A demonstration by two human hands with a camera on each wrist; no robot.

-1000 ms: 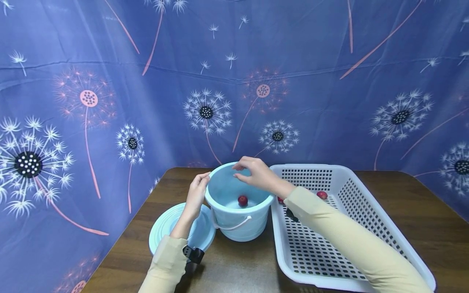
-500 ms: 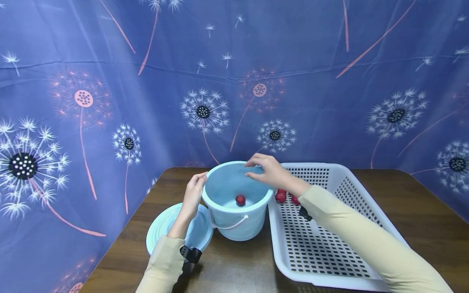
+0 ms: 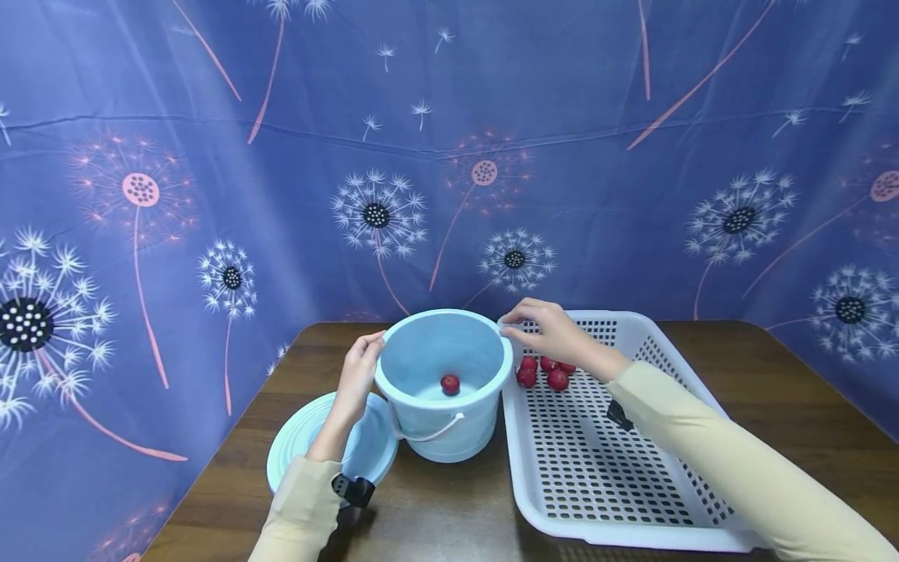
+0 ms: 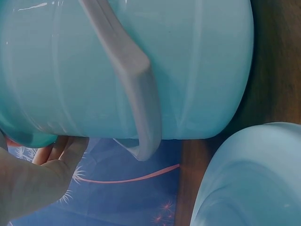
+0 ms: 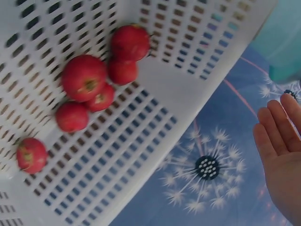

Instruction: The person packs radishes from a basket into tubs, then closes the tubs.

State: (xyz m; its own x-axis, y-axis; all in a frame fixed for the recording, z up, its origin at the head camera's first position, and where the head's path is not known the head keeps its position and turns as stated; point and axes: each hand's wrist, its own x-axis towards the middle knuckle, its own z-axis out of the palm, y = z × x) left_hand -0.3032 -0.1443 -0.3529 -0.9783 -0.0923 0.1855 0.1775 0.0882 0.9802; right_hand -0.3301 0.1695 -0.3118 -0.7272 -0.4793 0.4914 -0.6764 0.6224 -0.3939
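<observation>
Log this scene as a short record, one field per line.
Bucket: light-blue bucket, upright, uncovered
Bucket contents: one red fruit visible on the bottom
Handle: pale handle, hanging down
Basket: white perforated basket, right of the bucket
Basket contents: six red fruits visible in the right wrist view
Lid: round light-blue lid left of the bucket, partly behind the left forearm
Left hand: left hand grips the bucket's rim
Right hand: right hand beside the bucket's opposite rim, holding nothing
Surface: brown wooden table
</observation>
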